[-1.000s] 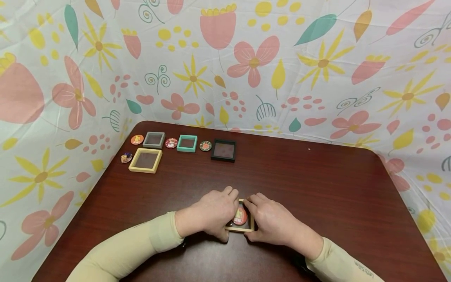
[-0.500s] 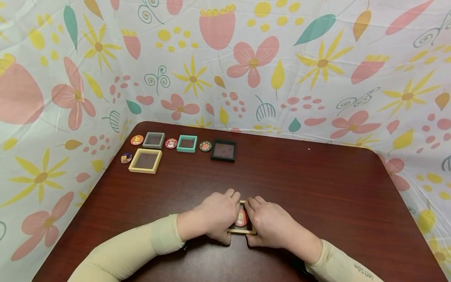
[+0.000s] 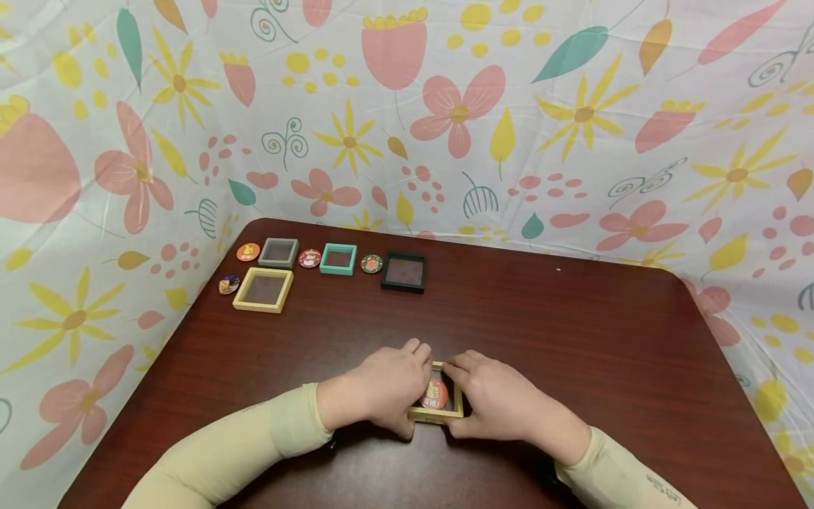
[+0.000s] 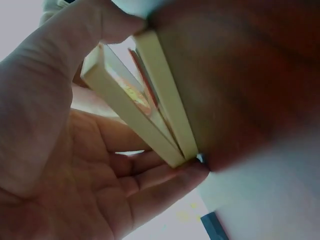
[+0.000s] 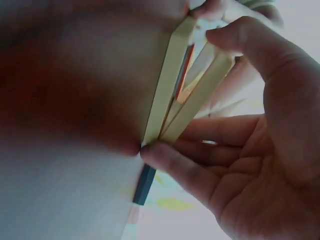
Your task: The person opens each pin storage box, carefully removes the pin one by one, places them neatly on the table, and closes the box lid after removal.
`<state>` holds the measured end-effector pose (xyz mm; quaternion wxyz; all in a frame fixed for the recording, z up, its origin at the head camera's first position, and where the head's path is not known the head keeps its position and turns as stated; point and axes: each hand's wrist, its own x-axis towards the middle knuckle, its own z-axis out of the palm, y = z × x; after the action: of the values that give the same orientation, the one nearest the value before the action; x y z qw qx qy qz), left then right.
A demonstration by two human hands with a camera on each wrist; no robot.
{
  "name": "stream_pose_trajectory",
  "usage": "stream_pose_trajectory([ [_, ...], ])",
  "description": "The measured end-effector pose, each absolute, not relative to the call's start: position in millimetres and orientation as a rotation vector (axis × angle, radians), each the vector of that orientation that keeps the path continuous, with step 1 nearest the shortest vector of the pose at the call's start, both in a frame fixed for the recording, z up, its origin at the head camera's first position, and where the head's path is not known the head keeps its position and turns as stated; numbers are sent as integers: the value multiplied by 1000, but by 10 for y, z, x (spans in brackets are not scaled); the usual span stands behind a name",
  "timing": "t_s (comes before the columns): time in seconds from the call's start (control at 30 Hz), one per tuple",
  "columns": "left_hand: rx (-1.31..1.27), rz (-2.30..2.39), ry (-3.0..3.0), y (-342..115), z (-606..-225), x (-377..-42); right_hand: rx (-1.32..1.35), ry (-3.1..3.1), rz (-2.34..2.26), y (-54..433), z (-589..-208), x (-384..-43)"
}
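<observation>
A pale-yellow photo frame (image 3: 439,417) rests near the table's front between both hands. Its upper half (image 4: 135,117) and lower half (image 4: 170,97) meet at the far edge and part at the near side, like a wedge. Between them lies a round red-orange badge (image 3: 435,394), whose red rim (image 5: 185,75) shows edge-on in the right wrist view. My left hand (image 3: 396,385) grips the left side, thumb at the near end and fingers at the far end. On the right side, my right hand (image 3: 499,396) holds it likewise. The hands cover both side edges in the head view.
At the table's back left stand a grey frame (image 3: 278,253), a teal frame (image 3: 338,259), a black frame (image 3: 403,273) and a cream frame (image 3: 263,290). Several round badges lie beside them, including an orange one (image 3: 248,252). Patterned cloth (image 3: 458,141) hangs behind the table (image 3: 572,339).
The frame's near side now looks taller, with a yellow rim above it, and its inside appears lighter. Both hands have shifted only slightly and keep hold of it.
</observation>
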<state>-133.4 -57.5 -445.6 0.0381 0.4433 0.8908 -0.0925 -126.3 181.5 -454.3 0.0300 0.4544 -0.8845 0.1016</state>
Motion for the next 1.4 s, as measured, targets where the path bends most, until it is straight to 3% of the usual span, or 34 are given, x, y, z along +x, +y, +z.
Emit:
stream_pose_trajectory([
  [0.4,1215,-125,2747,-621,-4384,-1319,1384,-2869,914,2019,-4532,-1501],
  [1.4,1241,160,2873,-651,-4445,-1435,1018,-3043,1099,2212,-4504,-1712],
])
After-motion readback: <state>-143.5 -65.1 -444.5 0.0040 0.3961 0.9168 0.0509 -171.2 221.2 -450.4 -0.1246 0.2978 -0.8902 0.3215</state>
